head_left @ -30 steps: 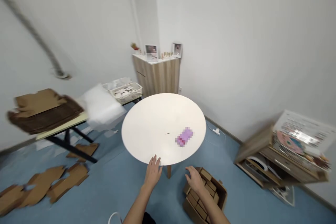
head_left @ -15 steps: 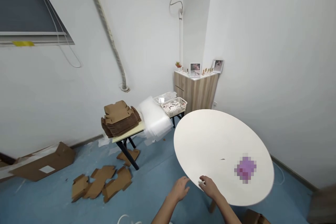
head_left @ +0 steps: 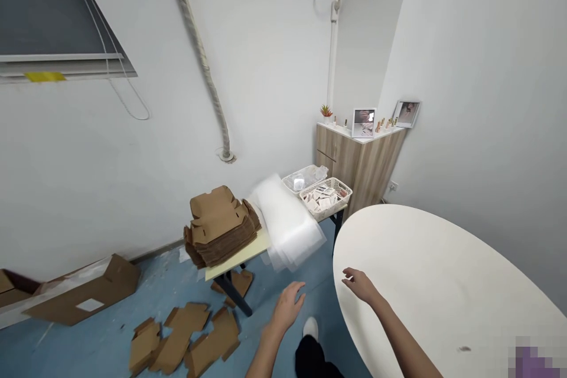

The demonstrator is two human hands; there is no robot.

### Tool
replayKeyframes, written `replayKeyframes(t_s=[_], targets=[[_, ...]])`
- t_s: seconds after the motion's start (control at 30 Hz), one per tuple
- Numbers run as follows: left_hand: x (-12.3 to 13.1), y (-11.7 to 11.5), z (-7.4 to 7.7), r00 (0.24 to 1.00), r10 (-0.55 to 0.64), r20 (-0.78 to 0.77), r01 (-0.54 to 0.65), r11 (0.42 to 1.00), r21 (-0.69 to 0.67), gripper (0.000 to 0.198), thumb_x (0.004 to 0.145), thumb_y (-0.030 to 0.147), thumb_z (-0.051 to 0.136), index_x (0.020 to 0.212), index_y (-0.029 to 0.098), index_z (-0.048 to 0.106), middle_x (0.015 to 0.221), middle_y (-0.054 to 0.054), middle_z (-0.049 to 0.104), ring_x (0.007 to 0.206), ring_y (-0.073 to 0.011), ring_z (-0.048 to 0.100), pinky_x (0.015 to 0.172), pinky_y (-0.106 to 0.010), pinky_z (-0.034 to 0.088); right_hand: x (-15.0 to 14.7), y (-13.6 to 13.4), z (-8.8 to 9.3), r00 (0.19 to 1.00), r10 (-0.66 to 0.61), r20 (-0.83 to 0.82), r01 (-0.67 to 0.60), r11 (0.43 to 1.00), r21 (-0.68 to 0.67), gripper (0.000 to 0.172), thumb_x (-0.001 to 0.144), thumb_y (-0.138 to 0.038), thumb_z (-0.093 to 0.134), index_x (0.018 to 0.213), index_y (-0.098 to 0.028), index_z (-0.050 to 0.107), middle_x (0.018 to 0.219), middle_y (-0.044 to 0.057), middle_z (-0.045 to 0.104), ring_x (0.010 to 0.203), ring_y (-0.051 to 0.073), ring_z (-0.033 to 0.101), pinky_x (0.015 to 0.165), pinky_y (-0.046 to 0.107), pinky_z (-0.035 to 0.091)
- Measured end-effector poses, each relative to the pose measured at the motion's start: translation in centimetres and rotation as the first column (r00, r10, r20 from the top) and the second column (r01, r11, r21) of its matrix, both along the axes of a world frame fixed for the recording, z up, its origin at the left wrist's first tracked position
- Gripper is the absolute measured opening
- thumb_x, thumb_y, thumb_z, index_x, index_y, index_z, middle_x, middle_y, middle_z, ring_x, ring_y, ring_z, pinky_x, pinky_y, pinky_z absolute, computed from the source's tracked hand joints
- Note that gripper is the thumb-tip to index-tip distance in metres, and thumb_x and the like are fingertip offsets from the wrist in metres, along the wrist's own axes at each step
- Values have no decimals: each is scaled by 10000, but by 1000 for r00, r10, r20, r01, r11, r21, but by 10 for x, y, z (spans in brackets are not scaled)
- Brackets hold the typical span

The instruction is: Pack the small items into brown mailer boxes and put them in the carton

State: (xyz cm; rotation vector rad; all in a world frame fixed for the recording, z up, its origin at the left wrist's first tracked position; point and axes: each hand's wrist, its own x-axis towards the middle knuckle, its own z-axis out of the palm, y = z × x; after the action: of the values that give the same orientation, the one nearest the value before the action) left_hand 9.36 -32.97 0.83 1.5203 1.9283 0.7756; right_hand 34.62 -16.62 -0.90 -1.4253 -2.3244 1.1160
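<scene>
My left hand [head_left: 287, 306] hangs in the air over the blue floor with its fingers loosely spread, holding nothing. My right hand [head_left: 359, 285] hovers at the left rim of the round white table [head_left: 425, 271], fingers apart and empty. A stack of flat brown cardboard boxes [head_left: 221, 227] lies on a small yellow-topped table [head_left: 241, 253] ahead of my left hand. Clear plastic sheets [head_left: 287, 221] lie beside the stack. My foot in a white shoe [head_left: 310, 327] shows below.
Two white baskets [head_left: 325, 196] stand at the small table's far end. A wooden corner cabinet [head_left: 358, 159] carries small frames and a plant. Loose cardboard pieces [head_left: 183, 339] litter the floor, and a flattened carton [head_left: 80, 298] lies by the wall. A blurred purple object [head_left: 538, 360] sits on the round table.
The view has swung left and moved toward the small table. Both hands have left the round table's near rim; the left now hangs over the floor.
</scene>
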Motion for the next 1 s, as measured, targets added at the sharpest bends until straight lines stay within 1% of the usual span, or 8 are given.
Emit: replayKeyframes(t_s=[0.13,0.23,0.37,0.47,0.57,0.7,0.83,1.0], targets=[[-61,69,-1,999,7,-40,-6,1000,16,378,886,405,474,1210,292,632,1267,-58,640,1181,-272,586,1031,-422,461,-53,94,10,1000,-26,8,26,999,46,319,822,-322,525,1076,-199,672,1061,93,713,932,216,673,793,294,475],[-99,120,-2,994,-28,-108,36,997,72,380,890,351,455,1230,282,610,1285,-54,629,1197,-246,580,1045,-418,461,-94,165,26,997,-48,57,43,994,96,317,823,-306,533,1075,-179,678,1070,106,714,990,237,664,817,297,468],[-137,180,0,969,5,-246,32,989,145,446,891,295,429,1321,233,529,1440,-93,504,1345,-245,452,1121,-453,376,-150,232,51,989,-95,113,74,982,173,379,837,-263,518,1170,-141,649,1152,134,688,1067,249,641,877,305,453],[-157,224,8,951,-4,-310,36,994,98,534,889,296,423,1415,202,425,1555,-117,330,1445,-263,275,1164,-497,273,-188,260,63,988,-103,114,75,971,228,429,858,-268,495,1247,-134,617,1275,144,629,1174,258,589,955,319,430],[-172,272,20,940,-46,-339,56,998,20,629,877,301,428,1485,188,311,1600,-115,185,1482,-276,117,1177,-543,176,-220,278,66,983,-126,133,91,966,242,485,870,-270,477,1326,-128,561,1355,142,577,1266,271,517,1016,345,400],[-188,338,28,915,-115,-387,117,993,-19,657,874,306,441,1497,159,292,1605,-118,146,1488,-277,63,1182,-551,121,-256,303,63,976,-167,140,124,954,274,531,883,-262,465,1394,-119,490,1381,138,557,1286,268,498,1033,347,393],[-205,385,12,877,-178,-446,193,981,-11,612,913,339,415,1487,149,322,1591,-134,206,1480,-293,140,1175,-570,133,-293,339,63,973,-177,149,122,939,321,529,886,-210,455,1407,-121,473,1389,136,551,1286,255,499,1051,330,378],[-221,402,-22,831,-184,-524,274,957,99,558,955,397,371,1479,203,357,1575,-117,273,1462,-307,213,1156,-608,159,-330,383,60,952,-230,201,158,934,320,532,876,-141,477,1405,-101,461,1430,178,498,1304,245,485,1061,322,361]])
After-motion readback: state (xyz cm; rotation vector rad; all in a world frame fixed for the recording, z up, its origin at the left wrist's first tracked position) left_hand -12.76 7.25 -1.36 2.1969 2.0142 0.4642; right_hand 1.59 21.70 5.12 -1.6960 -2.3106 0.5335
